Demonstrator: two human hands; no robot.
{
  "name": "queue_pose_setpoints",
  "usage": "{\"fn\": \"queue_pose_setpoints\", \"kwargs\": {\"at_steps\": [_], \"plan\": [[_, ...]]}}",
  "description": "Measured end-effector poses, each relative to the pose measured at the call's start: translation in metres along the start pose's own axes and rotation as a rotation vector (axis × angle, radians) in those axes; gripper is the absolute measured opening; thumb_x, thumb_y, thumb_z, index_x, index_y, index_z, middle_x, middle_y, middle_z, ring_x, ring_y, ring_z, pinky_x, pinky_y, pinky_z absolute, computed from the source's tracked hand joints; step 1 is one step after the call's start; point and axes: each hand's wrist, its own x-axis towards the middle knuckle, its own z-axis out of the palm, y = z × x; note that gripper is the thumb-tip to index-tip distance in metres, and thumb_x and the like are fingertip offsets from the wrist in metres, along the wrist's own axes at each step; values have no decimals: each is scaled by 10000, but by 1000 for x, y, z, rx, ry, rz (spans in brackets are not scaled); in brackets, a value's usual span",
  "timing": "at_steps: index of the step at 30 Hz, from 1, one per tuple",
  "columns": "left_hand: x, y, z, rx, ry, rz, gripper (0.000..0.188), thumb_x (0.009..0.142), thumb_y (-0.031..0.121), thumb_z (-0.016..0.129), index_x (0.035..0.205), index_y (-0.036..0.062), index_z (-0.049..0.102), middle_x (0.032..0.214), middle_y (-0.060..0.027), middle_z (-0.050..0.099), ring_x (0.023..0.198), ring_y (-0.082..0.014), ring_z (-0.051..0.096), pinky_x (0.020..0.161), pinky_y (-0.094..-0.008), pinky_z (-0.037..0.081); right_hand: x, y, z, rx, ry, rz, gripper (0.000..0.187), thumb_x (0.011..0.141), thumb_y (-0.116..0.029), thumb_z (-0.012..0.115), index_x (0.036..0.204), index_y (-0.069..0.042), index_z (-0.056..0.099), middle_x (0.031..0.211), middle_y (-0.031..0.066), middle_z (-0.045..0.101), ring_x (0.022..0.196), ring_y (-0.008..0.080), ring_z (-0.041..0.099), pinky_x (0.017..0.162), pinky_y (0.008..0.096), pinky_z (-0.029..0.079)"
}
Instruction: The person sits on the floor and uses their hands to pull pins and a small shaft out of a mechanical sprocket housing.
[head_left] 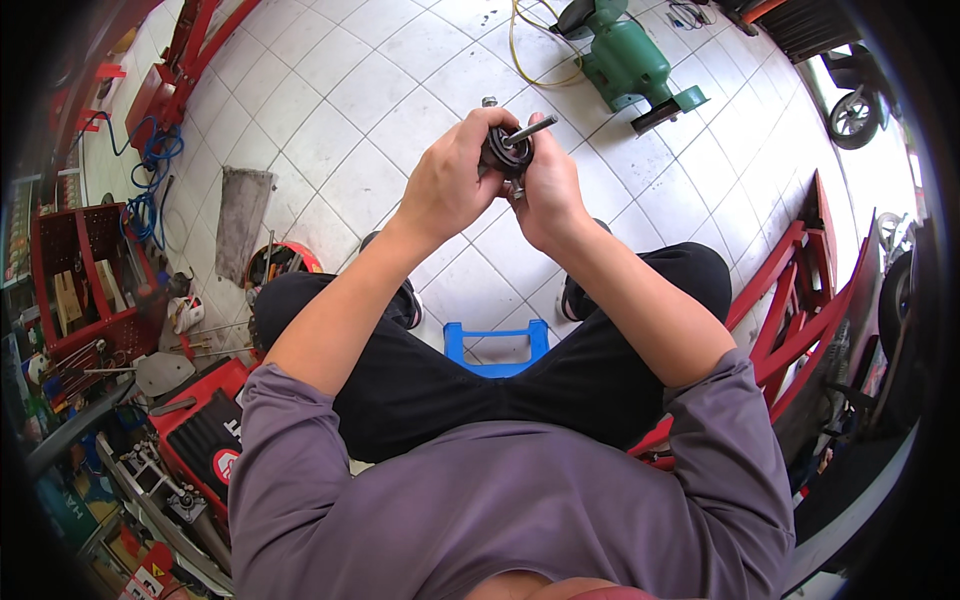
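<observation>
Above the tiled floor, in front of my knees, both hands hold a round black mechanical part [497, 158] with a metal rod [532, 130] sticking out toward the upper right. My left hand [447, 182] wraps round its left side, fingers curled over it. My right hand [553, 192] closes on the right side, thumb along the part. A bolt-like metal end [489, 102] shows above the left fingers, and another metal end [518, 190] pokes out below, between the hands. Much of the part is hidden by my fingers, and I cannot make out its exact kind.
A green motor-like machine [630, 60] with a yellow cable stands on the floor at the far right. Between my legs is a blue plastic stool [497, 368]. On the left are a grey slab [243, 215], a red-rimmed tool container [300, 256] and a red rack [70, 345]. Red steel framework [790, 300] stands right.
</observation>
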Motion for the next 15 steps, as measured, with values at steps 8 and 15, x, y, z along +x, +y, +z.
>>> {"fn": "queue_pose_setpoints", "kwargs": {"at_steps": [8, 15], "plan": [[-1, -1, 1, 202, -81, 44, 501, 692, -90, 612, 1155, 85, 538, 990, -146, 614, 876, -367, 617, 712, -408, 513, 5, 6, 0, -13, 47, 21, 479, 1037, -443, 327, 964, -39, 572, 871, 89, 617, 744, 195, 597, 661, 374, 496], [1, 0, -2, 266, -151, 38, 504, 702, -72, 646, 1159, 116, 549, 957, -125, 588, 839, -351, 615, 699, -411, 511, 8, 5, -4, -37, 24, 16, 429, 1040, -421, 328, 959, -67, 557, 850, 79, 595, 698, 191, 576, 608, 376, 500]]}}
